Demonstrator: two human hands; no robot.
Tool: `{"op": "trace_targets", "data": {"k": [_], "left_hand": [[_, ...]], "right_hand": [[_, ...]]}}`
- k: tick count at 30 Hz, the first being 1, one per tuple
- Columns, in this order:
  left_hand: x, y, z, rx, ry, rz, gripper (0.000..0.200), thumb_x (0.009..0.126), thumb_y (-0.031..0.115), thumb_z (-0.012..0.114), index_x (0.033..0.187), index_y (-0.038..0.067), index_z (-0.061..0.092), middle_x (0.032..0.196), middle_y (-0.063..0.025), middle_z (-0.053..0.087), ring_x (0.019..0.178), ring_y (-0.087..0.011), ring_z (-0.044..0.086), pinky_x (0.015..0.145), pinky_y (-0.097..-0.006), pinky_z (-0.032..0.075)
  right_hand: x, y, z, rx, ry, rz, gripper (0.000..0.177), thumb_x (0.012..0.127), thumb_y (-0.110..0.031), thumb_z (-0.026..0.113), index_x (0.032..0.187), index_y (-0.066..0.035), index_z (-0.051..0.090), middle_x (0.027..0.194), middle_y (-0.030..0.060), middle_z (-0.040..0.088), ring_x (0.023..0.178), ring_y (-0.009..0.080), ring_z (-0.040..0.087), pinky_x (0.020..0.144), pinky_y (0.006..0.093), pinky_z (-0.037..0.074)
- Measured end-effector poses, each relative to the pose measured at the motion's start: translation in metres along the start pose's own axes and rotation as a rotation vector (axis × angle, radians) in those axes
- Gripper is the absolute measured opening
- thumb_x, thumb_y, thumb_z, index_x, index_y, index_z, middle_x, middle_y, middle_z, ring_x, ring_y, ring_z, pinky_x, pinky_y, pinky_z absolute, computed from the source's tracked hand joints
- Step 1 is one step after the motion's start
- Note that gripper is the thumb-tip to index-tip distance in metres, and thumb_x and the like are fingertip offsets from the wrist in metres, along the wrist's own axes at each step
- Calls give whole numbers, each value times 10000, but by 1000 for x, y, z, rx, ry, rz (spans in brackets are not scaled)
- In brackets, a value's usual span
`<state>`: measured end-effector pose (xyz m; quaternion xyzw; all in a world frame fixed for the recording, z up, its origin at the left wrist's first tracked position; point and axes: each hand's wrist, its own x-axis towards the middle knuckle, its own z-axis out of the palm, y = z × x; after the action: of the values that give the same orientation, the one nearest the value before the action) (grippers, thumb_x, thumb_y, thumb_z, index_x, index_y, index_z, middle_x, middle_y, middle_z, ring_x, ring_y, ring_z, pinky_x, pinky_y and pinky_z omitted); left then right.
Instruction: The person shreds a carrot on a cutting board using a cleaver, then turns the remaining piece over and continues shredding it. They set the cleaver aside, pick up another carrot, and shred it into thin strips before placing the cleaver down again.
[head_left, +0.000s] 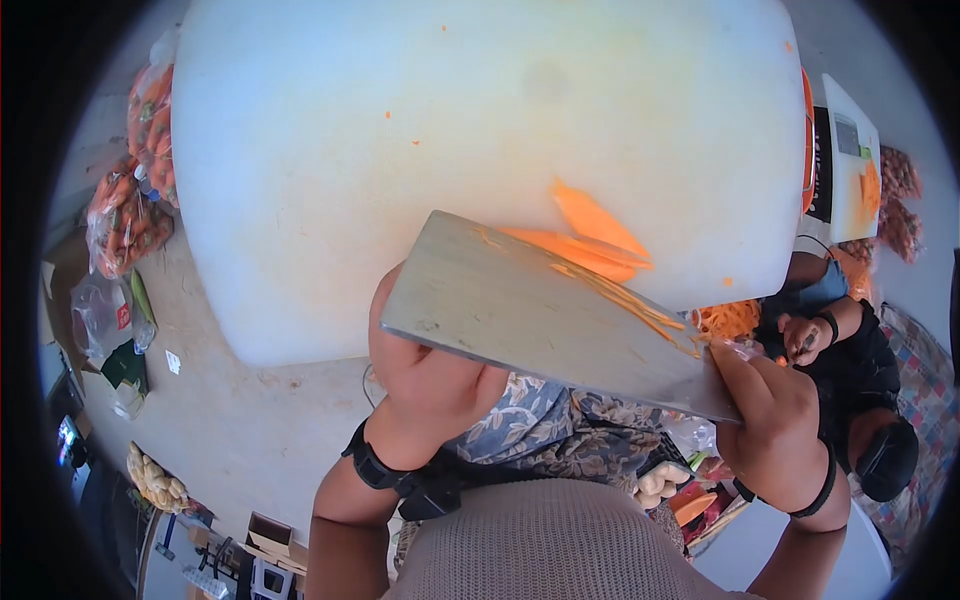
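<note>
A wide cleaver (540, 310) lies slantwise across the near edge of the white cutting board (480, 120), its broad flat face towards me. My right hand (770, 405) is closed round its handle end at the right. Thin carrot strips (650, 315) cling along the blade's upper edge. Just beyond the blade, several flat carrot slices (600, 225) rest overlapping on the board. My left hand (430, 380) is at the blade's left end, partly behind it, with its fingers hidden by the metal. Shredded carrot (730, 318) shows beside my right hand.
Bags of carrots (130, 215) stand on the floor at left. Another person (850, 350) works at right, near a second cutting board (852, 165) with orange pieces on it. Small carrot bits (416, 142) dot my board. A bag of pale vegetables (157, 478) sits at lower left.
</note>
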<state>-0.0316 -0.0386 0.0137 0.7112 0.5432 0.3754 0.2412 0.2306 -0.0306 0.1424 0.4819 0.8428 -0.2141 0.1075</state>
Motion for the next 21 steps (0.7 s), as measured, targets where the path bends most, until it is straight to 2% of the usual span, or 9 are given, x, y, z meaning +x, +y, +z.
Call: {"op": "trace_targets", "data": {"k": [3, 5, 6, 8, 9, 12, 13, 17, 21], "left_hand": [[-1, -2, -3, -2, -64, 50, 210, 633, 71, 741, 841, 61, 711, 963, -106, 636, 856, -299, 591, 711, -383, 465], [-2, -1, -3, 79, -44, 68, 205, 644, 85, 751, 844, 63, 712, 1029, -115, 604, 893, -299, 567, 714, -380, 456], [-1, -1, -2, 77, -45, 69, 205, 644, 85, 751, 844, 63, 712, 1029, -115, 604, 893, -299, 567, 714, -380, 456], [-1, -2, 2, 78, 57, 72, 208, 660, 103, 771, 860, 74, 717, 1036, -106, 566, 906, -281, 544, 724, -367, 444], [-1, -2, 3, 78, 54, 74, 208, 660, 103, 771, 860, 74, 717, 1036, -106, 566, 906, -281, 544, 724, -367, 444], [3, 1, 3, 66, 52, 86, 221, 684, 116, 787, 892, 85, 719, 1017, -91, 541, 908, -258, 535, 735, -349, 440], [5, 3, 2, 67, 50, 63, 226, 693, 116, 786, 906, 84, 717, 1003, -88, 539, 906, -255, 533, 737, -349, 443], [4, 4, 10, 59, 112, 70, 251, 710, 114, 784, 947, 79, 712, 998, -86, 543, 901, -252, 531, 746, -347, 453], [3, 1, 9, 35, 108, 80, 267, 707, 126, 790, 959, 80, 714, 1014, -94, 551, 915, -259, 537, 762, -354, 461]], "right_hand": [[11, 1, 6, 10, 10, -18, 644, 506, -38, 640, 1138, 71, 577, 665, 60, 477, 541, 203, 529, 471, 338, 408], [26, -1, 10, 7, 17, -40, 529, 568, -38, 647, 1083, 59, 576, 658, 57, 480, 536, 199, 537, 463, 334, 417], [32, -3, 13, 8, 16, -37, 529, 568, -38, 647, 1083, 59, 576, 658, 57, 480, 536, 199, 537, 463, 334, 417], [42, -8, 19, -46, 67, -36, 338, 647, -39, 640, 973, 19, 572, 645, 51, 474, 522, 188, 540, 448, 330, 420], [44, -11, 22, -24, 13, 39, 540, 532, 46, 640, 1069, 14, 589, 731, 116, 559, 598, 297, 580, 532, 373, 459], [61, -17, 25, 22, 20, 33, 490, 560, 25, 665, 1042, -9, 586, 733, 114, 571, 605, 307, 589, 543, 389, 466], [68, -18, 26, -5, 160, -47, 135, 744, -96, 615, 787, -58, 493, 625, 68, 508, 509, 235, 562, 455, 346, 444], [63, -16, 28, -19, 212, -59, 125, 747, -93, 613, 808, -57, 511, 635, 68, 522, 521, 236, 572, 468, 347, 454], [44, -19, 17, -4, 172, -32, 135, 730, -65, 614, 837, -52, 534, 643, 74, 532, 532, 246, 578, 479, 351, 459]]}}
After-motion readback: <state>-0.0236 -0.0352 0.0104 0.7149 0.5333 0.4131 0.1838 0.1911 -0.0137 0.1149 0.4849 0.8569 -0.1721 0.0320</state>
